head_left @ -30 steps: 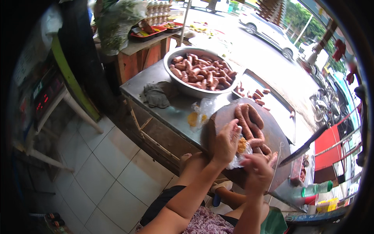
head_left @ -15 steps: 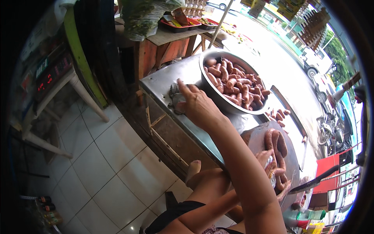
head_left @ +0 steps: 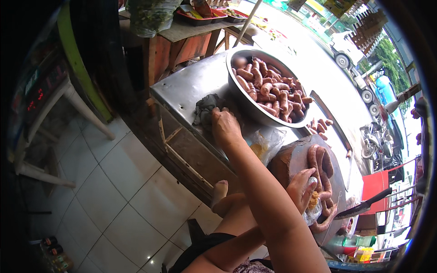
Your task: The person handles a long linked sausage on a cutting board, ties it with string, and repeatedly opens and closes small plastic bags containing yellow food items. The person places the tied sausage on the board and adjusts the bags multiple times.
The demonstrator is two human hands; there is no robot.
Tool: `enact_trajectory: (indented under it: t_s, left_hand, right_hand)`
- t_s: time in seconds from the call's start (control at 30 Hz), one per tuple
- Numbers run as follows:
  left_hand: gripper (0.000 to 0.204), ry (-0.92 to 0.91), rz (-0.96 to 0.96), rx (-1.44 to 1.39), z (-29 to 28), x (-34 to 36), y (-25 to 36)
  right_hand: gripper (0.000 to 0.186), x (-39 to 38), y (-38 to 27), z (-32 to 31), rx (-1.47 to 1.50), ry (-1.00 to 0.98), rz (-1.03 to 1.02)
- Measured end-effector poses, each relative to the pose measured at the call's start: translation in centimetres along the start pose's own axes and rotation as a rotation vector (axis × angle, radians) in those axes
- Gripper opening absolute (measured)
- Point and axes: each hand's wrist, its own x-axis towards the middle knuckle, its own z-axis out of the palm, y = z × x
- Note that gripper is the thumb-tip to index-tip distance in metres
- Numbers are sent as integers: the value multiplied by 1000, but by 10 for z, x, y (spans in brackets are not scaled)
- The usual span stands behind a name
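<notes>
My right arm crosses over my left. At the basin's near-left side, my right hand (head_left: 226, 127) has its fingers bunched against a crumpled dark grey cloth (head_left: 205, 108), pinching its edge. My left hand (head_left: 301, 189) is closed around a small clear plastic bag (head_left: 313, 214) with orange-brown crumbly contents. It rests over a round chopping block (head_left: 291, 152), beside long coiled sausages (head_left: 314, 157). A large metal basin (head_left: 234, 91) holds many short sausage links (head_left: 273, 91). A dark-bladed knife (head_left: 350, 211) lies at the block's right edge.
The metal table (head_left: 177, 86) bears the basin. Another clear plastic bag (head_left: 268, 143) lies between basin and block, and loose links (head_left: 321, 127) lie beyond. A wooden stand (head_left: 182, 34) with food trays is at the back. At left stands a plastic stool (head_left: 77, 104) with a scale.
My right hand has drawn its spread fingers together at the cloth's edge. My left hand has shifted left on the block, and its bag shows more clearly. The view has moved slightly.
</notes>
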Motion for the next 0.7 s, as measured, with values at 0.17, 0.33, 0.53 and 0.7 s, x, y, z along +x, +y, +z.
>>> enact_trajectory:
  t_s: [0.17,0.33,0.53,0.7]
  left_hand:
    - [35,-9,116,167,6,-6,5]
    - [37,13,210,259,10,-8,9]
    - [31,4,186,291,12,-13,4]
    - [30,52,39,247,14,-8,5]
  right_hand:
    - [13,-15,18,-5,91,57,-40]
    - [14,-25,9,-4,61,-176,63]
    - [42,-53,-23,-49,-46,9,97]
    - [34,-109,-24,-137,191,130,-151]
